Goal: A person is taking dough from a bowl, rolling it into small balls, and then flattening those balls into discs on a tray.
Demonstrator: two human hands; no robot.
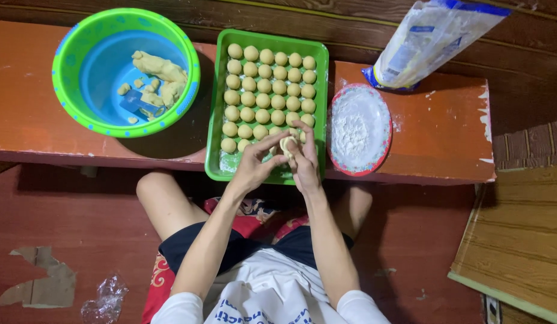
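Both my hands meet over the near end of a green tray (215, 120) and pinch one small piece of pale dough (287, 144) between the fingertips. My left hand (254, 163) grips it from the left, my right hand (305, 157) from the right. The tray holds several rows of round dough balls (263, 86). A green bowl with a blue inside (71, 75) at the left holds a lump of the same dough (160, 75) and a small blue scraper (133, 104).
A red-rimmed plate of white flour (358, 128) lies right of the tray, with a plastic flour bag (428, 37) behind it. All stand on a low orange bench (437, 135). A wooden board (518, 240) lies at the right; torn paper and plastic wrap lie on the floor at the left.
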